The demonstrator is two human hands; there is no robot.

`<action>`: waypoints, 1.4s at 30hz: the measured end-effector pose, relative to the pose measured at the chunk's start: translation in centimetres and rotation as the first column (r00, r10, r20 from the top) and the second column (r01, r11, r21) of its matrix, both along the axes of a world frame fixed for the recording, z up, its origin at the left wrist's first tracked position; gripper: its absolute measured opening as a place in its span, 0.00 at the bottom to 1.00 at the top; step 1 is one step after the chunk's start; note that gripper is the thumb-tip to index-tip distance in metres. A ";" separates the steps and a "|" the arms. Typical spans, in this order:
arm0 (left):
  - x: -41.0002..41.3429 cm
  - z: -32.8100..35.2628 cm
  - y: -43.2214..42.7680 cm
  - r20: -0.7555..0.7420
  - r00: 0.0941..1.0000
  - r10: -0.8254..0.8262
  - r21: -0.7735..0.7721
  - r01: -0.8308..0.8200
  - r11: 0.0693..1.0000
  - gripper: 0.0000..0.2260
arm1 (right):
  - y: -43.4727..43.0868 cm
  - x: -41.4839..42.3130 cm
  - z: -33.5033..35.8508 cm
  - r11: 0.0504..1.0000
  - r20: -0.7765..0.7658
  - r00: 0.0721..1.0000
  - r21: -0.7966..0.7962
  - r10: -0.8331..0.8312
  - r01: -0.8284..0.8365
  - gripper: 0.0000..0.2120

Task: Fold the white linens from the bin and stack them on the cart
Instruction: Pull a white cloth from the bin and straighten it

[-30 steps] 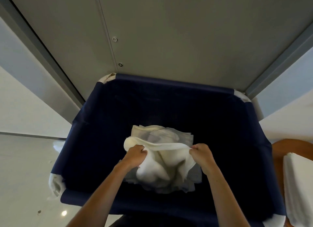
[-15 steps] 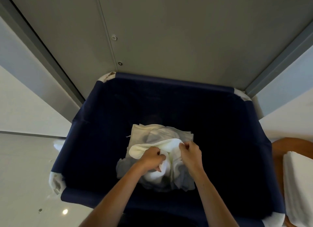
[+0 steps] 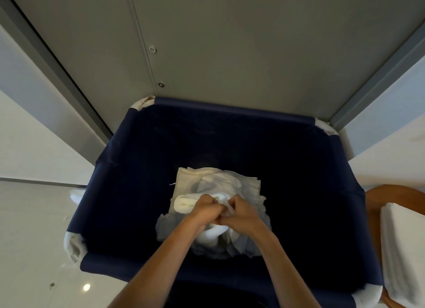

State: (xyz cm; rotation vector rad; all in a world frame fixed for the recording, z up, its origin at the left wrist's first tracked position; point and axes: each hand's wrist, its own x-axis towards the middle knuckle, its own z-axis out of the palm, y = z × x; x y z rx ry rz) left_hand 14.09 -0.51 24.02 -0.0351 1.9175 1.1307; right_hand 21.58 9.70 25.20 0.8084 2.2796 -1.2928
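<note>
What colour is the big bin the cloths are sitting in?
Dark navy blue. The bin has white corners, seen best in the head view.

No readable text, label or number anywhere.

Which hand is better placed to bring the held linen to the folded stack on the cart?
Probably the right hand. Both it and the left hand grip the white linen inside the bin, but the folded stack on the cart lies to the right, so the left hand would cross the body.
</note>
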 end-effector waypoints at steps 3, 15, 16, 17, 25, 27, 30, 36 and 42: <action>0.1 0.0 0.1 0.097 0.994 0.043 0.058 -0.048 0.997 0.06 | -0.4 0.0 -0.2 0.979 -0.036 0.993 0.175 0.111 -0.103 0.20; -1.8 -2.7 -4.2 -0.343 0.925 -0.163 -0.376 0.024 0.926 0.10 | 3.1 1.0 4.8 0.954 -0.377 0.915 0.191 -0.147 0.232 0.06; -1.7 -3.0 -4.6 -0.348 0.916 -0.201 -0.410 0.044 0.911 0.09 | 3.3 1.0 5.4 0.951 -0.395 0.904 0.180 -0.165 0.252 0.06; -1.6 -3.2 -5.0 -0.345 0.910 -0.232 -0.428 0.068 0.901 0.09 | 3.4 1.0 6.0 0.947 -0.413 0.893 0.171 -0.181 0.271 0.06; 0.5 -4.0 -5.8 -0.441 0.832 -0.338 -0.258 0.243 0.935 0.09 | 3.9 1.0 9.0 0.918 -0.463 0.845 0.142 -0.270 0.371 0.07; 1.0 -4.6 -5.7 -0.473 0.797 -0.375 -0.233 0.296 0.926 0.09 | 3.9 1.0 9.3 0.914 -0.468 0.836 0.129 -0.286 0.385 0.07; 1.0 -4.9 -5.8 -0.474 0.747 -0.467 -0.326 0.344 0.881 0.08 | 4.0 1.2 9.7 0.912 -0.475 0.831 0.127 -0.289 0.390 0.08; 0.5 -3.8 -5.5 -0.328 0.646 -0.689 -0.557 0.457 0.694 0.20 | 4.3 1.7 10.4 0.919 -0.518 0.817 0.133 -0.254 0.370 0.09; -0.1 -4.9 -7.5 -0.296 0.648 -0.702 -0.591 0.453 0.668 0.25 | 5.5 2.5 10.2 0.900 -0.532 0.788 0.102 -0.310 0.423 0.10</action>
